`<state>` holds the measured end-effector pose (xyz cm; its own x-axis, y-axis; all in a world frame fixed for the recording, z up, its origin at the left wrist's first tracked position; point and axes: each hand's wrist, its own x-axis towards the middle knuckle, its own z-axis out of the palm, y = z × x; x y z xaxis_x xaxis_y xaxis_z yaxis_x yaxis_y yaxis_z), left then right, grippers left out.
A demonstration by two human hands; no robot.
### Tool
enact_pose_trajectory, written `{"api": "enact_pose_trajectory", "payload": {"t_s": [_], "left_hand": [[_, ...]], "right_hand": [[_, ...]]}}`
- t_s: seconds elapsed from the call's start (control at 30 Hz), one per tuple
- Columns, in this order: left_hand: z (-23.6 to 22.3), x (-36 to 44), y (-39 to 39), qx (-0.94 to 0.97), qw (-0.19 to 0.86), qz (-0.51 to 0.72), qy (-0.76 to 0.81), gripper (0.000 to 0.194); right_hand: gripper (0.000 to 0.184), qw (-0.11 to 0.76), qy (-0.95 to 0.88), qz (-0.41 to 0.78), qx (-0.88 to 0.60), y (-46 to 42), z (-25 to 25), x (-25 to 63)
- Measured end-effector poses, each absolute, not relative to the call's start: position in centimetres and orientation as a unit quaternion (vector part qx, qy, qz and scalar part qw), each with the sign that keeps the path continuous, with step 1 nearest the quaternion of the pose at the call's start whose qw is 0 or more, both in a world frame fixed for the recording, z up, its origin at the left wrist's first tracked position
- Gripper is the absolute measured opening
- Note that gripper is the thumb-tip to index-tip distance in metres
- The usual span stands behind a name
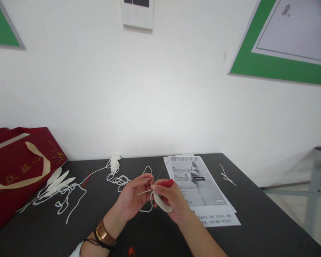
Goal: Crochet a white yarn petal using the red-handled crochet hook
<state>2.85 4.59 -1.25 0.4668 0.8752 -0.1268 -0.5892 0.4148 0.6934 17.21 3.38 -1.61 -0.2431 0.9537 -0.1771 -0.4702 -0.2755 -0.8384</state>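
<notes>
Right hand [174, 200] partly hides papers [207, 191]

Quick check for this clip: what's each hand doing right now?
Left hand: fingers curled beside the thin white yarn; grip can't be told.
Right hand: closed, holding the red-handled metal hook.

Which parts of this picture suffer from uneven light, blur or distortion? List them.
Head view: wall brightest mid-frame, dimming toward the corners; green-bordered poster at upper right leans and looks stretched, its characters smeared; small print on the sheets too soft to read; fine tip of red-handled tool indistinct; dark table shows no strong glare.
</notes>
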Motion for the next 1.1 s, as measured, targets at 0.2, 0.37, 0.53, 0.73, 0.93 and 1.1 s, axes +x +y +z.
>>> {"api": "enact_pose_trajectory", "payload": {"t_s": [0.2, 0.37, 0.53, 0.73, 0.93, 1.1], "left_hand": [[-1.3, 2.9, 4.4, 0.233, 0.823, 0.466, 0.228, 0.006], [-1.5, 3.2, 4.3, 0.197, 0.832, 0.471, 0.219, 0.006], [-1.3, 2.8, 4.2, 0.164, 0.846, 0.467, 0.198, 0.011], [-1.6, 2.1, 4.3, 0.135, 0.860, 0.468, 0.151, 0.015], [-0.8, 0.7, 4.7, 0.098, 0.833, 0.535, 0.100, 0.015], [0.5, 0.5, 4.4, 0.126, 0.785, 0.599, 0.098, 0.017]], "right_hand": [[0.029, 0.498, -0.327, 0.720, -0.355, 3.6, -1.8, 17.2], [0.027, 0.492, -0.319, 0.729, -0.354, 3.6, -2.0, 17.2], [0.028, 0.490, -0.301, 0.741, -0.347, 3.6, -2.1, 17.2], [0.027, 0.485, -0.296, 0.754, -0.329, 3.4, -1.8, 17.3], [0.023, 0.488, -0.299, 0.758, -0.313, 3.1, -1.6, 17.1], [0.021, 0.483, -0.302, 0.760, -0.313, 3.2, -1.7, 17.2]]}}
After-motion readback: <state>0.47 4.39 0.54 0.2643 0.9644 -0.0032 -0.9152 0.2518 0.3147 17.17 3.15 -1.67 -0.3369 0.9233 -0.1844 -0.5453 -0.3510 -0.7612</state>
